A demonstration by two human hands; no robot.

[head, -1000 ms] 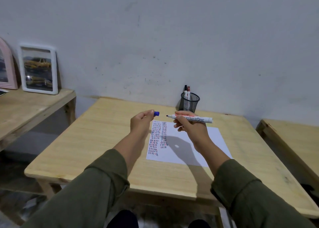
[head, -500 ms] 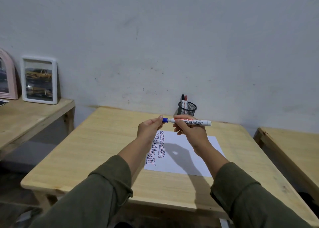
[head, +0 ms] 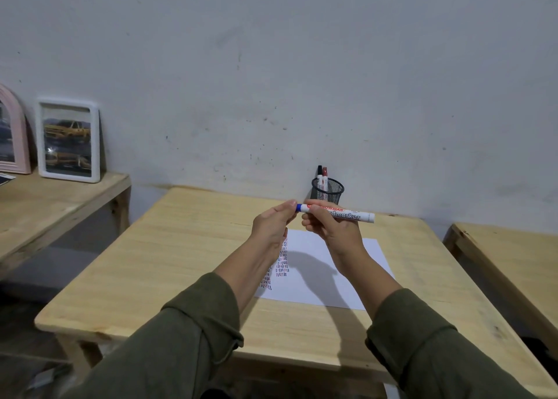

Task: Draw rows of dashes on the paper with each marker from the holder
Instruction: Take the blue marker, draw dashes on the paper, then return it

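Note:
My right hand (head: pixel 330 228) holds a white marker (head: pixel 344 213) level above the table, its blue cap pointing left. My left hand (head: pixel 273 225) pinches that blue cap (head: pixel 299 207), which sits on the marker's tip. Below the hands lies a white sheet of paper (head: pixel 341 280) with rows of red, blue and dark dashes (head: pixel 282 264) along its left side, partly hidden by my left wrist. A black mesh holder (head: pixel 328 190) stands at the back of the table by the wall, with a black-capped and a red-capped marker (head: pixel 324 175) upright in it.
The paper rests on a light wooden table (head: pixel 181 265). A second wooden table (head: pixel 45 199) at the left carries two picture frames (head: pixel 68 140) leaning on the wall. Another wooden surface (head: pixel 513 256) stands at the right, with a gap between it and my table.
A second ago my left hand held the blue cap apart from the marker. It moved right and the cap now sits on the marker's tip. The view tilted upward.

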